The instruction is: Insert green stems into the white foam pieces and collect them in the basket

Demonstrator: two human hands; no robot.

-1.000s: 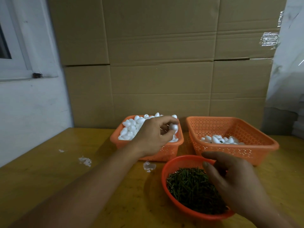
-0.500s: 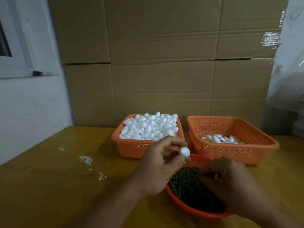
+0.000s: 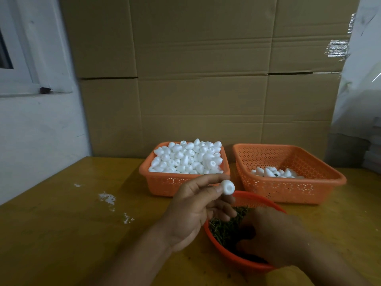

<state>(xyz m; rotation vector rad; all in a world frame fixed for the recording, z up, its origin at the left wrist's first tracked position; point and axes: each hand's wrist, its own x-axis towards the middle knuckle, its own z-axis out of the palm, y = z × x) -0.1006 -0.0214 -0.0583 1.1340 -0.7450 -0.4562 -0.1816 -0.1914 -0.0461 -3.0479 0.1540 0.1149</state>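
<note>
- Head view shows your left hand (image 3: 198,211) raised above the near table edge, thumb and forefinger pinching one white foam piece (image 3: 289,187) with its dimpled end turned toward you; the other fingers curl loosely below it.
- Your right hand (image 3: 274,238) reaches down into the round orange bowl (image 3: 224,250), over the pile of green stems (image 3: 224,230). Its fingers bend into the stems, but the back of the hand hides the tips, so you cannot tell whether they pinch a stem.
- Just beyond the bowl, the left orange basket (image 3: 165,182) is heaped with loose foam pieces (image 3: 187,157).
- To its right, close beside it, the wider orange basket (image 3: 288,188) holds a small cluster of foam pieces (image 3: 274,172) along its near wall; one or two seem to show a dark spot, possibly a stem end.
- White crumbs (image 3: 107,198) lie scattered on the yellow table (image 3: 61,234) to the left of your hands.
- Cardboard boxes (image 3: 206,79) stand stacked behind the baskets, against the far edge.
</note>
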